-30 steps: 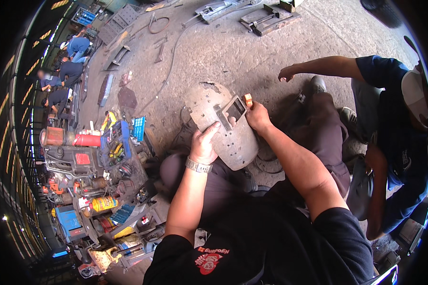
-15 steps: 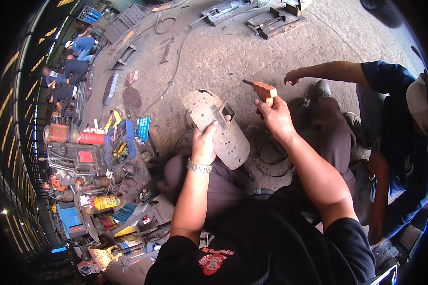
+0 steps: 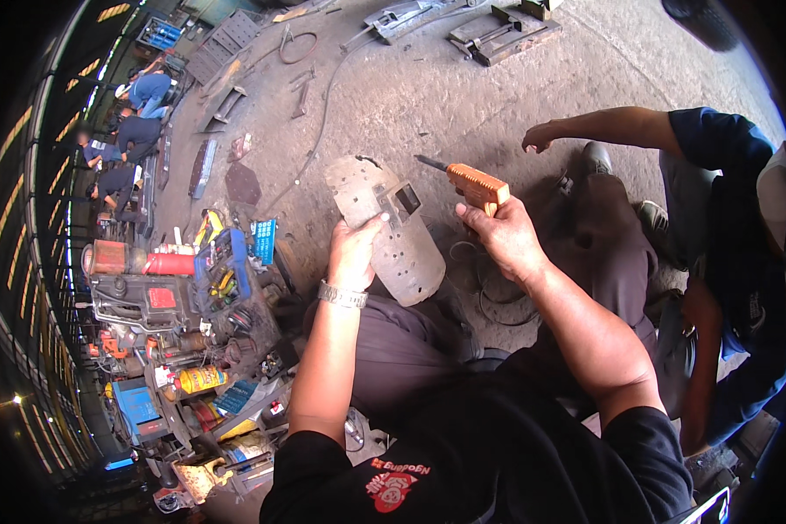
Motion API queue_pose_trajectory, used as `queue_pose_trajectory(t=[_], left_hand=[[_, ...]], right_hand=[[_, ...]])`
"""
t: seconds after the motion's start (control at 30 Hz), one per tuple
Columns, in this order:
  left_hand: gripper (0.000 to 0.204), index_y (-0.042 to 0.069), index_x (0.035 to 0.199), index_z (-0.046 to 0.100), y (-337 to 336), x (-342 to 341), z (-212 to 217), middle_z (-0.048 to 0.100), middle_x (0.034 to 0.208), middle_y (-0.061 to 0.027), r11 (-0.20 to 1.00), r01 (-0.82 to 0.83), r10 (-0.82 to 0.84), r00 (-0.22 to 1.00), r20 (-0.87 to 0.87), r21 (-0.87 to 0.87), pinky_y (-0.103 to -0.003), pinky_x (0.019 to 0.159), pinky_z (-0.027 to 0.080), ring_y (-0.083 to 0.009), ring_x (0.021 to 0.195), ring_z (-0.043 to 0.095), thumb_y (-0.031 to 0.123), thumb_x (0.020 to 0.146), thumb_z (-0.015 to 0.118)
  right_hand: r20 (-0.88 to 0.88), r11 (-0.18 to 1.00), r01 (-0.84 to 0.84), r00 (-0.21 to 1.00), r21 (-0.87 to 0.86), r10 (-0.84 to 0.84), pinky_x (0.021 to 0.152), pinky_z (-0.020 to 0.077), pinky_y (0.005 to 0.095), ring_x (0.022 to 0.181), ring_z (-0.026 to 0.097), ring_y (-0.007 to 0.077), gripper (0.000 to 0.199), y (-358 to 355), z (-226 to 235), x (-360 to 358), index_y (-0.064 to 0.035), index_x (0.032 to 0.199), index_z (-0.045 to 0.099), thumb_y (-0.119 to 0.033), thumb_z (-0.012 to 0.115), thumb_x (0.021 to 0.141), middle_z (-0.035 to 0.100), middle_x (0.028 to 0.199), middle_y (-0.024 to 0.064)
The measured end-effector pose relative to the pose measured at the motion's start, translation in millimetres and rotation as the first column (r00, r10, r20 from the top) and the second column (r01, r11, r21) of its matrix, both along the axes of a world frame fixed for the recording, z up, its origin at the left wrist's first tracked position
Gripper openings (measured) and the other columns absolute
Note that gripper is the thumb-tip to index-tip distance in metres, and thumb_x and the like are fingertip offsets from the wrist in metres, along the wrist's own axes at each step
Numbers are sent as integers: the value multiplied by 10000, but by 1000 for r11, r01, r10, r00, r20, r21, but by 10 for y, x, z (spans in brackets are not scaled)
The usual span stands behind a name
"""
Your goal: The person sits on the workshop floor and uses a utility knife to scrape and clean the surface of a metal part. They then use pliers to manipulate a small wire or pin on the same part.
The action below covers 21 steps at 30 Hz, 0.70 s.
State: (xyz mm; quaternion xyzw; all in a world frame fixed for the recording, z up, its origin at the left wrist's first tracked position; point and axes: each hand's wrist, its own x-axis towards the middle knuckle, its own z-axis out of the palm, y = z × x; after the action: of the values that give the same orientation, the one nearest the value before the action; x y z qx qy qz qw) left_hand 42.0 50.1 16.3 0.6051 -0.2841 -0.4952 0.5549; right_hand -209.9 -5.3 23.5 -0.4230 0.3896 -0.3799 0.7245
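Observation:
My left hand [image 3: 358,253], with a metal-banded watch on the wrist, is closed on the edge of a worn grey-beige welding shield [image 3: 408,264]. The shield is tilted, pitted with small holes and marks, and has a dark rectangular window [image 3: 407,201] in a raised frame. In my right hand [image 3: 508,237] is an orange pistol-shaped tool [image 3: 478,185] with a ribbed body, resembling a soldering gun. Its slim dark tip points left toward the shield's upper end, apart from it. My fingers hide the tool's handle and part of the shield's left edge.
Tools, a blue toolbox [image 3: 236,278], a yellow bottle [image 3: 203,378] and a red cylinder [image 3: 170,265] crowd the left side. A co-worker [image 3: 716,227] sits close on the right, arm reaching forward. Metal frames [image 3: 505,37] and a cable [image 3: 325,131] lie on the concrete floor.
The shield and my left hand have shifted slightly left. The orange tool has turned and moved a little down and left, its tip now nearer the shield.

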Motion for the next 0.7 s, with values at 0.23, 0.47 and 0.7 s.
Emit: queue_pose_trajectory(t=[0.23,0.47,0.7], left_hand=[[278,27,1165,676,-9,-105,-127,727,1095,-68,997,-79,79,997,10,-16,-338,883,537,-169,1000,678,-28,893,703],[281,19,1147,695,-24,-134,-92,727,1076,-51,993,-118,118,992,-47,6,-308,874,515,-144,955,669,-33,874,732],[261,-1,1133,695,-11,-128,-89,727,1073,-63,986,-168,167,985,50,10,-320,873,520,-149,956,669,-32,875,723]], right_hand=[[-30,986,14,999,-168,-19,882,487,258,974,564,66,393,82,49,78,19,1339,589,-89,692,976,654,1092,-13],[-65,988,-22,998,-151,12,823,518,264,879,604,69,388,73,2,132,7,1322,605,-90,702,959,691,987,9],[-132,971,-80,990,-227,50,738,501,248,788,573,50,331,113,71,109,-30,1273,648,-164,706,976,666,867,-10]])
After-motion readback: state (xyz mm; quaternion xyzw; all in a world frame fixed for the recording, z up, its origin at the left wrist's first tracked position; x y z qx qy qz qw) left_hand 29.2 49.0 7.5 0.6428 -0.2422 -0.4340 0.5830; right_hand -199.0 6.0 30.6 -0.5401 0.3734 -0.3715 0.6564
